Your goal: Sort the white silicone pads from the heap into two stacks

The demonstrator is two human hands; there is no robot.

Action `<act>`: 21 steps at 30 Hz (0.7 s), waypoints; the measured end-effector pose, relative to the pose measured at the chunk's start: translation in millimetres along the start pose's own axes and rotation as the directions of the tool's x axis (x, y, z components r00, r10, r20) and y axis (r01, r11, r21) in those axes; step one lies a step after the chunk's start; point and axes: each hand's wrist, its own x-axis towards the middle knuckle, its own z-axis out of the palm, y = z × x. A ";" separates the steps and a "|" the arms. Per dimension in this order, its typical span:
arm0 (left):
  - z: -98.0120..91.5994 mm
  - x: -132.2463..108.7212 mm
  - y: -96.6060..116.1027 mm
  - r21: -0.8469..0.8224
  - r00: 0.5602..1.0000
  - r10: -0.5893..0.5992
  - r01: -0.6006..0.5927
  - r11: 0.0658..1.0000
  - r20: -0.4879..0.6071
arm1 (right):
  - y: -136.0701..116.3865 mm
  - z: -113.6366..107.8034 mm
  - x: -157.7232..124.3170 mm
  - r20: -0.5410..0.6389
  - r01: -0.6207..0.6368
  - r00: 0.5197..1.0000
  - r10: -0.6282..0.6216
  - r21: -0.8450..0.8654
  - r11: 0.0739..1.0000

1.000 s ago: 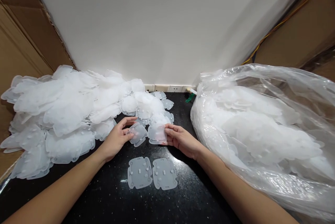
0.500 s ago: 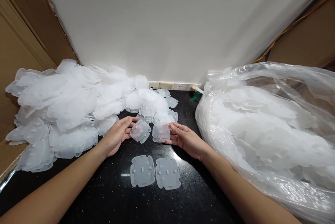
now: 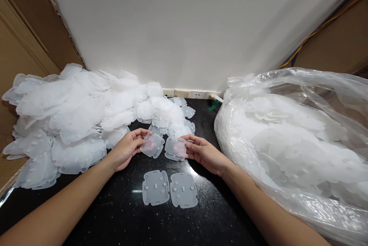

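My left hand (image 3: 130,148) is closed on one translucent plastic plate (image 3: 152,145), a rounded square with small studs, its thumb on the near face. A similar plate (image 3: 175,149) is pinched at its right edge by my right hand (image 3: 202,152). Both held plates are tilted over the counter, a small gap between them. Nearer to me, two more plates lie flat side by side, the left one (image 3: 156,188) and the right one (image 3: 184,190). Just behind my hands is a loose cluster of plates (image 3: 168,113).
On the left, a large heap of the same plates (image 3: 77,104) reaches the cardboard (image 3: 25,38). A clear plastic bag (image 3: 238,150) full of plates takes up the right side. Power sockets (image 3: 197,94) and green tape (image 3: 214,105) sit by the wall, behind the black speckled counter (image 3: 120,215).
Both held plates have shifted slightly toward the left and tilted a little more. The right-hand plate is a bit lower, apart from the cluster. The two flat plates stay put.
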 end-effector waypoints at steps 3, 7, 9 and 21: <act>0.0 0.0 0.2 -0.004 1.000 -0.011 0.011 1.000 0.014 | -0.3 -0.1 -0.3 0.006 0.000 1.000 0.000 -0.003 1.000; -1.3 0.4 -0.1 -0.024 0.999 -0.017 0.019 1.000 0.044 | -2.1 1.4 -1.7 0.006 0.001 1.000 -0.001 -0.006 1.000; -2.2 0.9 -0.6 -0.024 0.999 -0.012 0.013 1.000 0.050 | -2.8 3.0 -2.5 0.002 0.005 1.000 -0.005 -0.003 1.000; -10.8 -1.5 0.3 0.056 0.940 0.100 -0.125 0.991 0.326 | -16.0 -0.7 -14.6 0.093 0.201 0.979 -0.180 -0.319 0.926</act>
